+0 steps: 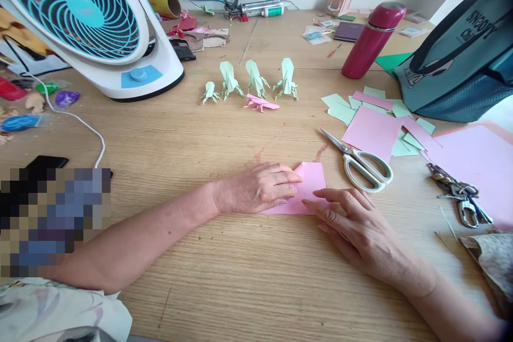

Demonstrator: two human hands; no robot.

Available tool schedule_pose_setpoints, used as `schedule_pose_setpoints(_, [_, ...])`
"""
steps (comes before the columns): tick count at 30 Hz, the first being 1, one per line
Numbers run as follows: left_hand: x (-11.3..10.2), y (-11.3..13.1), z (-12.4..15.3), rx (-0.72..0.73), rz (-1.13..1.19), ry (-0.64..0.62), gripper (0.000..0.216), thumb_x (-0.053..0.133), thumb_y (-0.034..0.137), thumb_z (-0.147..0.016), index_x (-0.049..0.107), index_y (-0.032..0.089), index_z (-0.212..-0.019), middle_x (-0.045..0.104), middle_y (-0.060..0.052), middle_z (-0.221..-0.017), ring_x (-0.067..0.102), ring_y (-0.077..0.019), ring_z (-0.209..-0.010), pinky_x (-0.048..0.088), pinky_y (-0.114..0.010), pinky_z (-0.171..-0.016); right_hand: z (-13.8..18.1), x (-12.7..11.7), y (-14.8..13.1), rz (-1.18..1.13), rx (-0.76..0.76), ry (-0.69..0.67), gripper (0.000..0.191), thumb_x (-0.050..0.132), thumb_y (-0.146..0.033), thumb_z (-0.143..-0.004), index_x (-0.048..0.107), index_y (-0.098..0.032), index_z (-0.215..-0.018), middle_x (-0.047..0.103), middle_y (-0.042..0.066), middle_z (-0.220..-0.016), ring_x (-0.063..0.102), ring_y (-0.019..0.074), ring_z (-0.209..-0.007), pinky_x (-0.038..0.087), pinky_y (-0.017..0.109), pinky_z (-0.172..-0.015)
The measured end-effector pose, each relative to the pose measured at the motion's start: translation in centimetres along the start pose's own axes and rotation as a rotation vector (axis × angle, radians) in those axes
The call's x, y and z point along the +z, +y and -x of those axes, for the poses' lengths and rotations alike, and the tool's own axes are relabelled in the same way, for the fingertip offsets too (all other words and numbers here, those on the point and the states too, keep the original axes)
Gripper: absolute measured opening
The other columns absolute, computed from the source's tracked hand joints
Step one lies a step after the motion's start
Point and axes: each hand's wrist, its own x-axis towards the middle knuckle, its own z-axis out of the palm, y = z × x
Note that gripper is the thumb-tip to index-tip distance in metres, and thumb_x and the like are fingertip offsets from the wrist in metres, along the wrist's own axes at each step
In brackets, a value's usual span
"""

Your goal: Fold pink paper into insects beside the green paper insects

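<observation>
A pink sheet of paper (310,184) lies on the wooden table between my hands, its upper left corner folded over. Across its left part rests my left hand (266,187), fingers stretched out and flat on the fold. My right hand (348,219) touches the sheet's lower right side with fingertips extended and spread a little. Beyond the sheet stand several pale green folded paper insects (253,77), and in front of them a pink folded paper insect (261,103). Scissors (363,165) with white handles lie beside the paper, up and right of my right hand.
Pink and green paper pieces (372,128) are heaped at the right, near a keyring (457,189) and a teal bag (452,59). A magenta flask (372,40) stands at the back right. A white and blue fan (96,21) occupies the left, its cable (86,123) trailing forward.
</observation>
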Motion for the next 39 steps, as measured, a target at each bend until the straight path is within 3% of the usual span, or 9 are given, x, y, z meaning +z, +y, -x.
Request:
schedule_pose_setpoints(3, [0.1, -0.1, 0.0, -0.005, -0.003, 0.002, 0.024, 0.046, 0.020, -0.098, 0.064, 0.011, -0.110, 0.062, -0.016, -0.129, 0.052, -0.0249, -0.123, 0.045, -0.041, -0.102, -0.2, -0.1, -0.2, 0.013, -0.080, -0.046, 0.040, 0.048, -0.017, -0.096, 0.054, -0.017, -0.136, 0.055, 0.013, -0.137, 0.051, 0.0297, -0.119, 0.042, 0.048, -0.095])
schedule_pose_setpoints(10, [-0.5, -0.1, 0.8, -0.001, -0.043, 0.052, 0.024, 0.047, 0.016, -0.096, 0.066, 0.013, -0.111, 0.064, -0.013, -0.128, 0.054, -0.0248, -0.121, 0.047, -0.041, -0.101, -0.2, 0.0, 0.0, 0.024, -0.142, -0.071, 0.043, 0.048, -0.021, -0.098, 0.049, -0.016, -0.140, 0.059, 0.013, -0.137, 0.055, 0.0287, -0.120, 0.043, 0.047, -0.094])
schedule_pose_setpoints(16, [-1.6, 3.2, 2.6, -0.152, -0.023, 0.124, 0.032, 0.043, 0.011, -0.097, 0.059, 0.006, -0.124, 0.063, -0.018, -0.129, 0.054, -0.0221, -0.127, 0.046, -0.038, -0.107, -0.1, 0.0, 0.0, 0.004, -0.138, -0.073, 0.047, 0.049, -0.021, -0.097, 0.046, -0.017, -0.144, 0.057, 0.012, -0.139, 0.053, 0.0286, -0.122, 0.044, 0.047, -0.096])
schedule_pose_setpoints(18, [-1.6, 5.0, 3.0, -0.156, 0.015, 0.077, 0.040, 0.039, 0.017, -0.099, 0.050, 0.003, -0.135, 0.057, -0.020, -0.136, 0.046, -0.0220, -0.135, 0.042, -0.038, -0.112, -0.2, 0.0, 0.0, -0.010, -0.133, -0.068, 0.048, 0.049, -0.021, -0.097, 0.045, -0.018, -0.144, 0.058, 0.012, -0.139, 0.054, 0.0288, -0.122, 0.044, 0.047, -0.096])
schedule_pose_setpoints(21, [-0.9, 7.1, 3.4, -0.178, 0.027, -0.113, 0.066, 0.042, 0.044, -0.098, 0.032, -0.002, -0.146, 0.031, -0.025, -0.153, 0.021, -0.0289, -0.147, 0.028, -0.043, -0.120, -0.3, 0.0, -0.1, -0.018, -0.129, -0.063, 0.049, 0.049, -0.021, -0.097, 0.044, -0.019, -0.146, 0.058, 0.012, -0.138, 0.055, 0.0291, -0.122, 0.045, 0.047, -0.096])
schedule_pose_setpoints(25, [0.2, 7.8, 3.9, -0.256, 0.023, -0.222, 0.085, 0.040, 0.058, -0.094, 0.014, 0.002, -0.153, 0.016, -0.020, -0.159, 0.007, -0.0292, -0.149, 0.016, -0.042, -0.123, -0.3, 0.1, -0.1, -0.004, -0.132, -0.069, 0.051, 0.049, -0.022, -0.097, 0.042, -0.019, -0.147, 0.057, 0.013, -0.139, 0.054, 0.0296, -0.122, 0.045, 0.049, -0.097])
schedule_pose_setpoints(30, [0.7, 7.8, 4.5, -0.304, 0.031, -0.239, 0.094, 0.040, 0.067, -0.090, 0.008, 0.007, -0.154, 0.012, -0.018, -0.161, 0.004, -0.0299, -0.150, 0.012, -0.043, -0.123, -0.1, 0.2, -0.2, 0.012, -0.126, -0.075, 0.055, 0.049, -0.022, -0.097, 0.035, -0.019, -0.150, 0.055, 0.012, -0.141, 0.052, 0.0297, -0.125, 0.046, 0.049, -0.098])
schedule_pose_setpoints(39, [0.7, 8.4, 3.9, -0.361, -0.016, -0.210, 0.094, 0.035, 0.070, -0.089, 0.015, 0.003, -0.153, 0.013, -0.020, -0.160, 0.007, -0.0287, -0.150, 0.010, -0.039, -0.123, 0.8, 0.1, -0.7, 0.058, -0.086, -0.106, 0.062, 0.049, -0.024, -0.097, 0.025, -0.018, -0.154, 0.048, 0.013, -0.148, 0.047, 0.0311, -0.132, 0.043, 0.053, -0.105])
